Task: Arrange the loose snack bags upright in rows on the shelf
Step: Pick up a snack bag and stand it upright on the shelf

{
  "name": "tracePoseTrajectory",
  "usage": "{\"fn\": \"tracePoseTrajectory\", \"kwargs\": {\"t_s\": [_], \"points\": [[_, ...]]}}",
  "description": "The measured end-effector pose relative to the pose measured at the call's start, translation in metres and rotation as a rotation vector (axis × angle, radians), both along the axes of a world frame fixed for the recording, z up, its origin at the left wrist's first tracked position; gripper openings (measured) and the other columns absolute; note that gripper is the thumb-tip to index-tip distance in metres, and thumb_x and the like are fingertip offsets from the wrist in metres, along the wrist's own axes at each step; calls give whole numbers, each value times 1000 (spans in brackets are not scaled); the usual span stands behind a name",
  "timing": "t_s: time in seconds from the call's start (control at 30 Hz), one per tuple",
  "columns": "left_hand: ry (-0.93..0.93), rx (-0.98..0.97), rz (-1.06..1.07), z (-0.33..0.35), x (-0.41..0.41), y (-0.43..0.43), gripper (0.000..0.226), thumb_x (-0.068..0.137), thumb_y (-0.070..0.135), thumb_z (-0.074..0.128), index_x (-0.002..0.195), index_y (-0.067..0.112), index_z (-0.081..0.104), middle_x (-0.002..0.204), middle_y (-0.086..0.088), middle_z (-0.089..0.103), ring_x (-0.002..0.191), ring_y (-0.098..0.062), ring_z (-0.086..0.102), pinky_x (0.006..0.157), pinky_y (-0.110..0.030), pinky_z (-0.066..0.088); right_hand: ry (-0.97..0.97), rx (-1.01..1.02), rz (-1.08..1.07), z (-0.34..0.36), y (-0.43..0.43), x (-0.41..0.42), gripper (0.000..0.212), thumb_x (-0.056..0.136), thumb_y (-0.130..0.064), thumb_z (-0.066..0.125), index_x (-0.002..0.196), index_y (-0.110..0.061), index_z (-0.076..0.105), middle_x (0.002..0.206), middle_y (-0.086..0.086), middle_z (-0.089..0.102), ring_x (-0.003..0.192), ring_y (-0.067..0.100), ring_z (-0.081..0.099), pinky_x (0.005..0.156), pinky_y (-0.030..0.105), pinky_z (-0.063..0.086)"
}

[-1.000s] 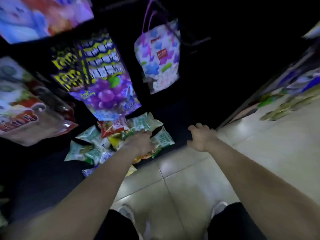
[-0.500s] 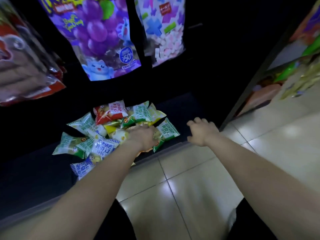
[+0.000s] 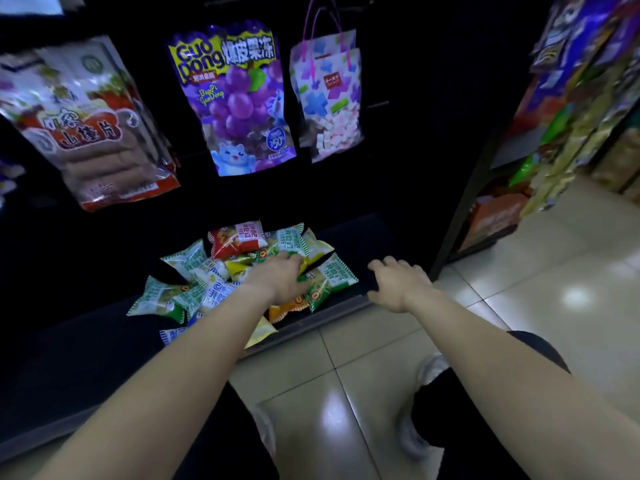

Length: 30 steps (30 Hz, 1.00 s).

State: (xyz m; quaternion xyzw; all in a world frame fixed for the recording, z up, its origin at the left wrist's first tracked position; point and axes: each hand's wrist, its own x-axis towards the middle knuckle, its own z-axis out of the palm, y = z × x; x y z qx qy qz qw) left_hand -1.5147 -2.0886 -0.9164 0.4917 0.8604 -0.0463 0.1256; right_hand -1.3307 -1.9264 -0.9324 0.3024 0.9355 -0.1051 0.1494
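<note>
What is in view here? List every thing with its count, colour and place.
small snack bags: roughly a dozen, mostly green-white, one red, some yellow or orange, heaped flat on the bottom shelf
bottom shelf: one, dark, lowest level ahead
grape jelly bag: one, purple, hanging centre above the heap
red-and-clear bag: at least one, hanging upper left
tote: one, clear with pink handles, hanging right of the jelly bag
side rack: one, dark frame, mixed-colour goods, far right
floor: pale tiles, below
left hand: on the heap, grip unclear
right hand: fingers loosely curled, empty, by the shelf's front edge
</note>
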Motion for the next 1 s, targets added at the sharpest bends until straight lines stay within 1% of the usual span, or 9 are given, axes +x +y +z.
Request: {"fn": "tracePoseTrajectory", "kwargs": {"t_s": [0.17,0.33,0.4,0.53,0.63,0.77,0.87,0.93,1.0], "points": [[-2,-70,24,-44,-39,30,69,94,52,51,151,19,31,152,-10,36,138,-33,36,104,-49,43,-31,-104,2,-59,37,-52,63,93,-46,55,146,-19,36,143,11,43,127,34,45,96,47,44],[-19,-160,-21,-101,-91,80,66,95,49,51,151,19,30,150,-10,37,136,-32,38,102,-46,44,-39,-215,-98,-141,82,-115,58,90,-47,58,137,-16,44,134,11,48,120,33,49,92,45,45],[-19,-179,-51,-123,-112,98,64,95,49,51,149,21,33,147,-9,40,134,-30,40,100,-44,45,-51,-238,-151,-174,96,-138,58,91,-51,55,134,-14,46,131,11,50,119,33,50,93,45,46],[0,-206,-107,-168,-139,117,61,96,48,49,148,21,33,149,-9,38,135,-29,39,102,-43,44,-88,-258,-284,-234,113,-177,76,89,-69,47,139,-11,43,138,14,48,123,34,48,93,45,42],[-53,-187,-92,-194,-149,118,62,96,46,48,150,22,29,151,-8,35,138,-26,35,103,-41,43,-95,-306,-347,-265,119,-195,89,84,-78,46,141,-10,38,140,14,47,125,35,49,94,45,42],[-116,-141,-75,-212,-155,110,63,95,46,50,150,24,30,147,-4,38,135,-24,38,102,-39,43,-9,-439,-381,-287,127,-203,93,71,-77,67,130,-9,43,127,11,56,114,30,57,87,40,50],[-129,-127,-49,-213,-155,108,62,95,46,50,149,24,30,144,-4,40,134,-25,39,101,-40,43,122,-574,-389,-282,129,-200,78,62,-67,82,113,-15,56,112,4,62,98,21,62,81,39,55],[-148,-134,-29,-209,-151,108,62,95,46,50,150,25,29,144,-4,40,134,-25,39,101,-41,44,171,-534,-327,-267,128,-196,68,64,-59,85,112,-19,57,111,4,57,98,23,60,81,38,54],[-171,-128,-13,-202,-146,108,64,95,47,51,151,25,29,147,-4,38,136,-25,38,102,-42,44,166,-465,-244,-248,130,-191,59,70,-51,85,109,-19,54,110,5,58,95,24,60,79,38,53]]}}
